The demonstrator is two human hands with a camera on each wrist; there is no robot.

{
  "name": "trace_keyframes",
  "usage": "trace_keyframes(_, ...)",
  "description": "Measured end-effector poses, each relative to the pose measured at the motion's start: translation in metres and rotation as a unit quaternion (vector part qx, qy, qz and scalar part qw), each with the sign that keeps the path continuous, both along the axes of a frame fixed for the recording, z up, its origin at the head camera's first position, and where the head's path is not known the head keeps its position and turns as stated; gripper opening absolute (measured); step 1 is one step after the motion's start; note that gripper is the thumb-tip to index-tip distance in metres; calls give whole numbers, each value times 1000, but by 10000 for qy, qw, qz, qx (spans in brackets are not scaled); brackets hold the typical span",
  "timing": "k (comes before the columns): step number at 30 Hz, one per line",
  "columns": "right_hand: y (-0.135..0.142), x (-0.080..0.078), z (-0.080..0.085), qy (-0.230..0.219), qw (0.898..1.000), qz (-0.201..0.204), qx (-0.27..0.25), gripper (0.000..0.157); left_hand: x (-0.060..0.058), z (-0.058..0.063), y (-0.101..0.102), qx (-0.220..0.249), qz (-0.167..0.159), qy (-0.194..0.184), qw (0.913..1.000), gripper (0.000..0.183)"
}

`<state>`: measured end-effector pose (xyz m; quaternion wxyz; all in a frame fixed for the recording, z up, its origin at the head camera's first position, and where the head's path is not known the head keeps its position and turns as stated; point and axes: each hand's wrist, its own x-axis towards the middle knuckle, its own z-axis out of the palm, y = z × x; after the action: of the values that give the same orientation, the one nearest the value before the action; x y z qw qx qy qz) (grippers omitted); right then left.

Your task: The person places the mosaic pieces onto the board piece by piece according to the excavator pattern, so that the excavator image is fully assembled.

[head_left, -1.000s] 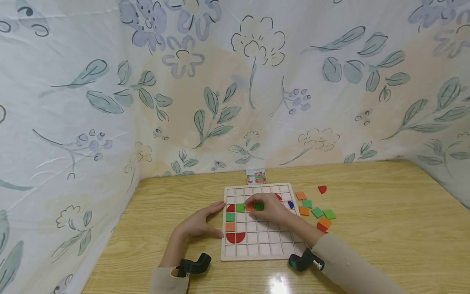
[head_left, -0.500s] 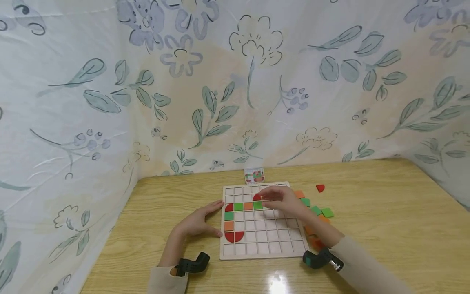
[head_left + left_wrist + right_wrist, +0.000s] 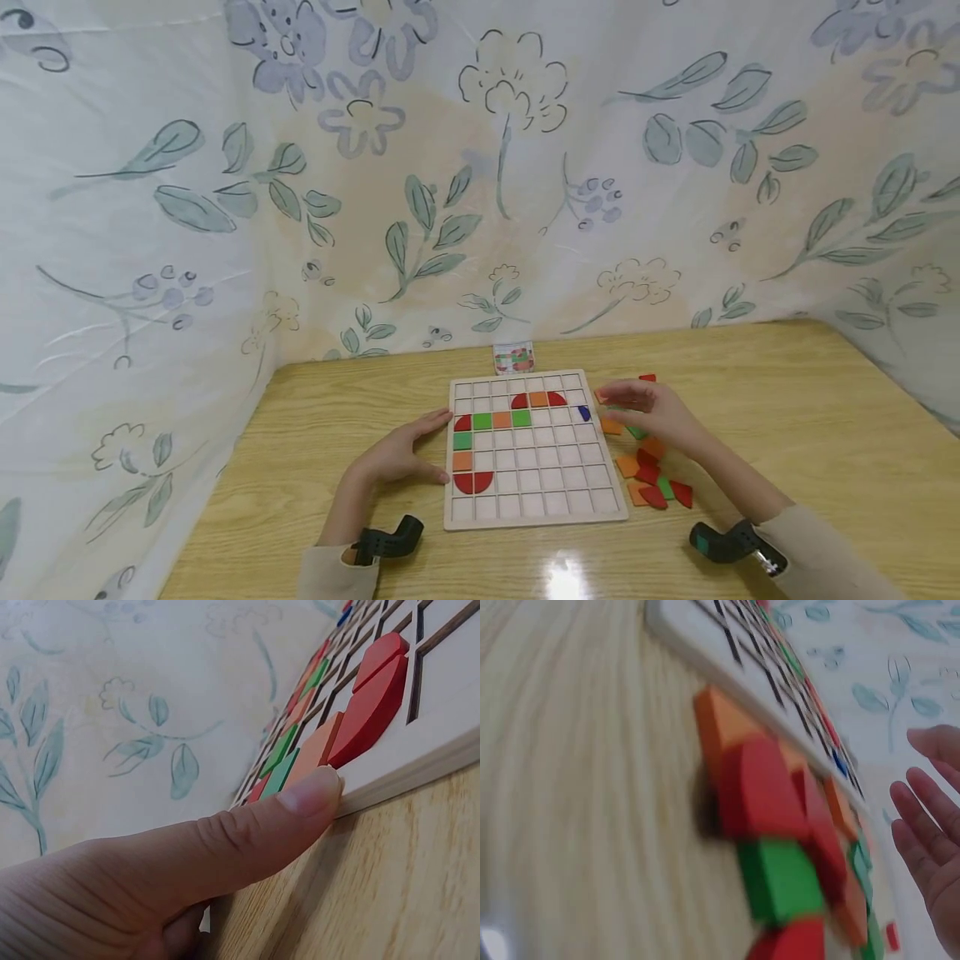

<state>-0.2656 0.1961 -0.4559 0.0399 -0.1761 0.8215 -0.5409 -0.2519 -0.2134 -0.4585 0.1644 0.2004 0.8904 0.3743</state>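
Hovering right of lower centre in the head view, the right hand is spread wide, thumb and fingers parted over the loose tiles, reds, oranges and greens overlapping on the bench. And at lower centre lies the wooden grid board, the left hand at its left edge, thumb and forefinger wide apart, thumb tip against the wood! Filling its upper left, a red-green-orange-green row; just above, a red-orange-red trio. Lower left, two red quarter-rounds touch; near the right edge, a blue piece. Just beyond the board, a small picture card.
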Motion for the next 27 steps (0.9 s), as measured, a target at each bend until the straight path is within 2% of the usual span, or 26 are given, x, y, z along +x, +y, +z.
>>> trace_keyframes(6, 17, 3, -5, 254, 9995, -149, 123, 37, 1, 0, -4, -43, -12, 18, 10000, 93)
trace_keyframes(12, 18, 2, -10, 340, 9983, -383, 290, 35, 1, -1, -6, 4, -5, 20, 10000, 93)
trace_keyframes(19, 16, -1, -16, 803, 9935, -537, 595, 29, 1, -1, -5, 99, -48, -37, 9999, 93)
trace_keyframes(27, 16, -4, -17, 603, 9933, -624, 767, 34, 0, 1, -2, 50, -97, -1, 9999, 93)
